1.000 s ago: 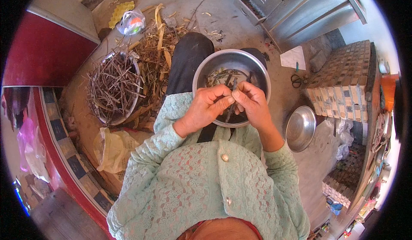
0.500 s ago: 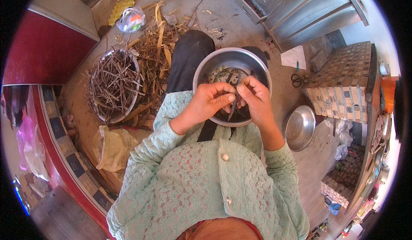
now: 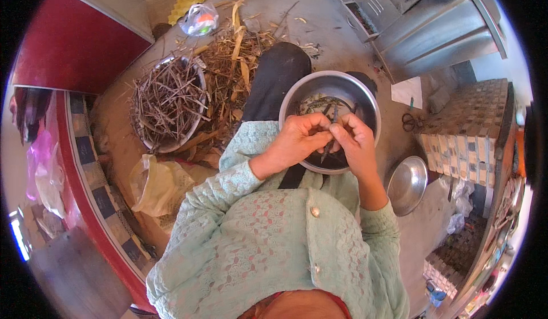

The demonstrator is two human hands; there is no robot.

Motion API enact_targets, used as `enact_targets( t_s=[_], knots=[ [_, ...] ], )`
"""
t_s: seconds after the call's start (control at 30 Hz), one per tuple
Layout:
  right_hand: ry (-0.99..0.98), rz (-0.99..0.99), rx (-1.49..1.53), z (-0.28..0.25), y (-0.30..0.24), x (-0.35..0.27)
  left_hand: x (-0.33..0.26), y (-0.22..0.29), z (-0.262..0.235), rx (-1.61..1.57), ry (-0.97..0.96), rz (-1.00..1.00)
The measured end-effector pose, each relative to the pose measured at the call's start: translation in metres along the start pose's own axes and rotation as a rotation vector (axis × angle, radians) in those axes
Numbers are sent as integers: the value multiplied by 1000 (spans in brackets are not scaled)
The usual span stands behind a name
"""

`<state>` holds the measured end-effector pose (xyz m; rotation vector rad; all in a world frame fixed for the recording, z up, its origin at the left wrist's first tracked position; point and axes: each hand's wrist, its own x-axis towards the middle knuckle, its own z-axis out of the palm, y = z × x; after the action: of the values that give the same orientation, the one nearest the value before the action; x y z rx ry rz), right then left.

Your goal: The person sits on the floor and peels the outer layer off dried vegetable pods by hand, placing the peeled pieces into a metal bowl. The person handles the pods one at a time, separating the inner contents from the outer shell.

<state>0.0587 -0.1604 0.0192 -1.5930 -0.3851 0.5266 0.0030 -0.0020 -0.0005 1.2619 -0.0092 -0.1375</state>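
Note:
Both my hands meet over a round metal bowl resting on my lap between my knees. Fingertips of my left hand pinch a thin, dark strip like a dried pod. My right hand closes on the same strip, its thumb and fingers against the left ones. The strip's ends stick out above and below the fingers, while its middle is hidden. Inside the bowl lie more dark strips and small pale-green bits, partly covered by my hands.
Left of my knees stands a basin full of dry twigs, beside a heap of stalks and husks. An empty metal basin sits at the right, near a tiled brick block. Scissors and white paper lie on the floor.
The whole view has shifted, so the bowl and hands appear farther right and slightly lower. My fingers have drawn closer together on the strip.

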Motion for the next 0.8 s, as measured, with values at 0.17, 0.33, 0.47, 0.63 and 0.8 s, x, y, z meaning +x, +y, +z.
enact_targets(
  t_s=[0.17,0.33,0.47,0.63,0.8],
  knots=[
    [-21,28,-54,0,-1,-2,-2,5,2,-36,-3,15],
    [-14,21,-90,1,-2,-5,-2,5,1,-102,-32,-25],
    [37,27,-97,7,1,-7,-1,-1,-1,-210,-38,-52],
    [114,-52,-215,13,8,-6,-4,2,0,-123,35,-43],
    [112,20,-92,14,5,-8,-4,1,4,-114,69,-12]
  ],
)
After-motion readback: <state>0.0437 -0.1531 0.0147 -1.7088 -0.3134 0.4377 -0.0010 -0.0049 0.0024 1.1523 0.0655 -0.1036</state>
